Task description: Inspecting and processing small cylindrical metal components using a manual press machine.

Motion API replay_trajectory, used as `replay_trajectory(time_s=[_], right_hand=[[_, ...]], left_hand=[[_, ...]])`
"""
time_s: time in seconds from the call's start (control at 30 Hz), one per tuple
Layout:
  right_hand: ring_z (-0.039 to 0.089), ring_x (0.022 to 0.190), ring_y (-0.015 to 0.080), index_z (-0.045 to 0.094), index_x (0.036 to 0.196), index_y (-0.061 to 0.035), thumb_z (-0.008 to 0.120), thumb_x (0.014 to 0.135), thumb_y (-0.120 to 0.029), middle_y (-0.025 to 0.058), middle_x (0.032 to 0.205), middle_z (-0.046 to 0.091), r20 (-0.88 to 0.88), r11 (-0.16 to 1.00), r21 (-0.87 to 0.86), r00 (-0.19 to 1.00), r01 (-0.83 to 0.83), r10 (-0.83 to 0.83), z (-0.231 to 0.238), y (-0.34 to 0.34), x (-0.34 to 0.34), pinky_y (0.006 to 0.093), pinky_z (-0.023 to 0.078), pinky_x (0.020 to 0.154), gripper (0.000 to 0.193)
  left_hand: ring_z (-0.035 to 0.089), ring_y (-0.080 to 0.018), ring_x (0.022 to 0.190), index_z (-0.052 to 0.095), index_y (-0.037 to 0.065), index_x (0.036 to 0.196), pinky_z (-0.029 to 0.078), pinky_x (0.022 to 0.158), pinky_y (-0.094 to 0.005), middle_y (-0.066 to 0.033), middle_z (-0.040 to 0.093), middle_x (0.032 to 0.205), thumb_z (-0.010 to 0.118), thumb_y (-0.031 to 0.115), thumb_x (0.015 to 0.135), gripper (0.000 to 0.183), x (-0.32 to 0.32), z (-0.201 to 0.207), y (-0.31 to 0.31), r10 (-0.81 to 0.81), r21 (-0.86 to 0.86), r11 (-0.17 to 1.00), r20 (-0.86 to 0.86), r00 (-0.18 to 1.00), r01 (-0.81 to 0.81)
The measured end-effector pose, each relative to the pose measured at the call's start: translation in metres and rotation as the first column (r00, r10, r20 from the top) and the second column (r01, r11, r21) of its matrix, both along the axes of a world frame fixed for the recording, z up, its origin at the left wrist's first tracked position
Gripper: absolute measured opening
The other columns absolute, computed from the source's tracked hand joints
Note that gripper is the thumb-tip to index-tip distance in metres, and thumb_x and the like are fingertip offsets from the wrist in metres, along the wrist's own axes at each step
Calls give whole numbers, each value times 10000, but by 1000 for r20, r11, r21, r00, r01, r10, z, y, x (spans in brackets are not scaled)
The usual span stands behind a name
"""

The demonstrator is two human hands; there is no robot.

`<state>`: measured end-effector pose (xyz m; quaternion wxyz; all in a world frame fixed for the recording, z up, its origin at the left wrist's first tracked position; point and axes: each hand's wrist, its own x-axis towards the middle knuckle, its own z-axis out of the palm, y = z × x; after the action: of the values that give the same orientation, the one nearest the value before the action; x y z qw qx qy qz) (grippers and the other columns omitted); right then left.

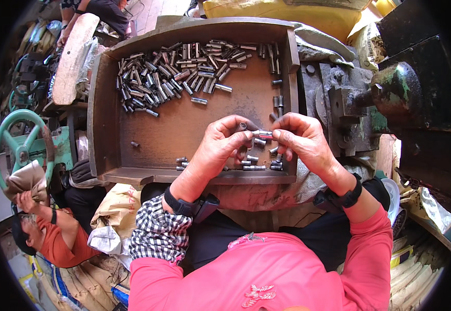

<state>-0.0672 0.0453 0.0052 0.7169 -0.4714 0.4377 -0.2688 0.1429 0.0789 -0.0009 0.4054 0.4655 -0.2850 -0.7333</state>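
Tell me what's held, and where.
A small metal cylinder: left hand at its left end, right hand at its right. Another tube seems tucked in the left.

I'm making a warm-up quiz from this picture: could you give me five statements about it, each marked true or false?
1. The left hand and right hand are close together over the brown tray. True.
2. The large pile of metal pieces lies at the tray's near right. False: the pile lies toward the far left.
3. The handwheel is green. True.
4. The checked sleeve is on the right arm. False: the checked sleeve is on the left.
5. The right hand pinches a small piece. True.
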Motion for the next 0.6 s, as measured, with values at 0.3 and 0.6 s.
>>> replay_trajectory(time_s=[0.3, 0.6], right_hand=[[582, 603, 55, 611, 943, 7, 627, 874, -137, 11, 721, 607, 113, 994, 106, 994, -10, -2, 0, -2, -2, 182, 464, 486, 161], [582, 620, 57, 613, 929, 6, 627, 866, -107, 13, 741, 606, 100, 999, 52, 995, 8, -13, 2, 0, 1, 190, 474, 507, 130]], left_hand=[[488, -40, 480, 584, 22, 979, 374, 385, -164, 3, 549, 649, 587, 120, 890, 133, 2, -4, -1, -9, 61, 998, -153, 988, 18], [462, -31, 466, 568, 39, 958, 346, 365, -164, 2, 544, 644, 583, 143, 898, 121, 4, -5, 0, -15, 57, 998, -157, 987, 24]])
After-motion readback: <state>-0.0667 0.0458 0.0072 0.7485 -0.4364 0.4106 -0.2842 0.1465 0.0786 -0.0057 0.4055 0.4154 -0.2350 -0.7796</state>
